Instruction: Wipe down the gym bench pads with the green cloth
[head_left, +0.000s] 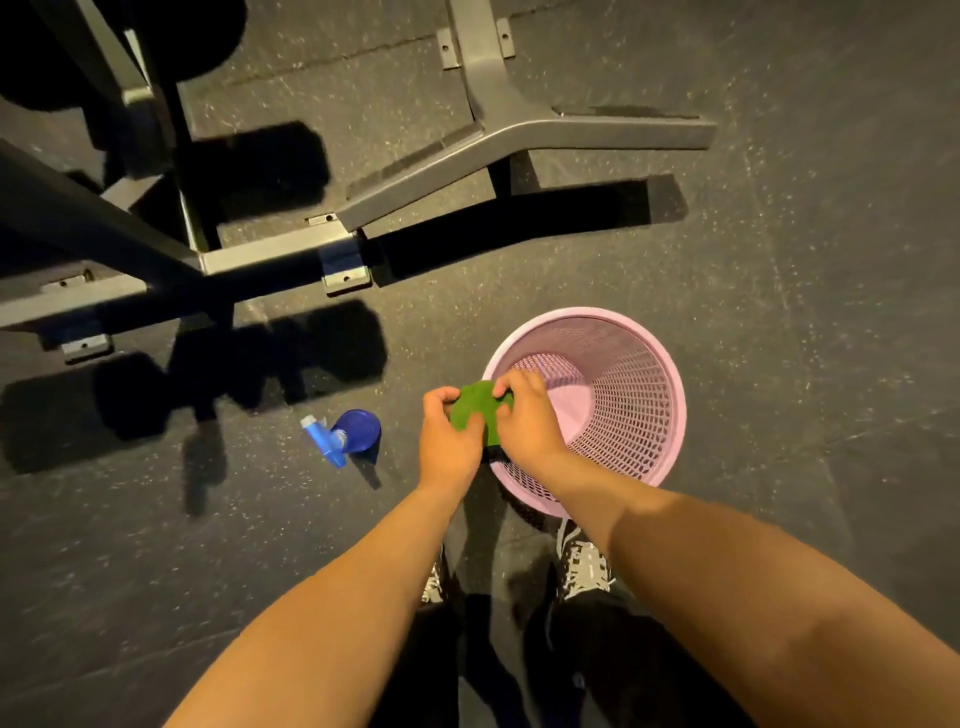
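The green cloth (475, 410) is bunched up between both hands, held in the air beside the left rim of a pink basket. My left hand (447, 439) grips its left edge with curled fingers. My right hand (524, 415) pinches its right side. Part of the cloth is hidden behind my hands. The gym bench shows only as a dark pad edge (72, 208) and grey metal frame (280, 249) at the upper left.
A pink mesh basket (670, 395) stands on the dark rubber floor just right of my hands. A blue spray bottle (353, 434) stands on the floor to the left. A curved grey machine leg (519, 135) crosses the top. My shoes (584, 564) are below.
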